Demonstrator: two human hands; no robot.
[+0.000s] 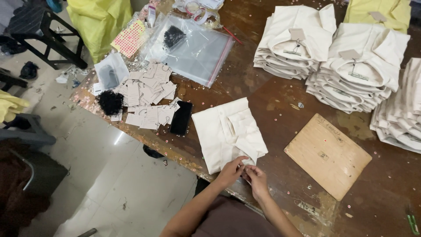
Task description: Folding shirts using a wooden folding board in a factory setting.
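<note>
A folded cream shirt (219, 131) lies on the dark wooden table (272, 101) in front of me. My left hand (231, 170) and my right hand (257, 180) meet at its near corner. Both pinch the cloth edge there, fingers closed together. Whether something small sits between the fingertips is hidden.
A black phone (181, 117) lies left of the shirt, beside a heap of paper tags (147, 94) and black strings (109, 102). Clear zip bags (197, 48) sit at the back. Stacks of folded cream shirts (351, 66) fill the right. A wooden board (327, 154) lies near right.
</note>
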